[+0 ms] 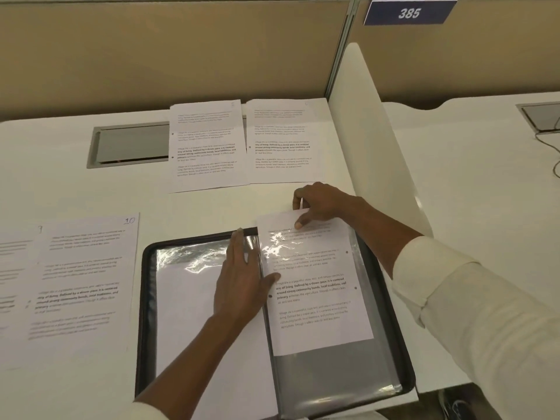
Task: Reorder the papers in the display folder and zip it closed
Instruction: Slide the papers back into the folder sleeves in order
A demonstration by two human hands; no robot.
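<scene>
The black zip display folder point(145, 298) lies open on the white desk in front of me, its clear sleeves shining. My left hand point(242, 277) presses flat with straight fingers on the left sleeve beside the spine. My right hand point(318, 204) pinches the top edge of a printed sheet point(318, 298) that sits partway in the right sleeve, its upper end sticking out above the folder. The bottom of that sleeve point(333, 377) shows grey and empty below the sheet.
Two printed sheets point(206, 147) point(281, 140) lie side by side at the back of the desk. A sheet marked 10 point(88, 277) overlaps another at the left. A metal cable hatch point(130, 145) is set in the desk. A white divider point(363, 140) stands right.
</scene>
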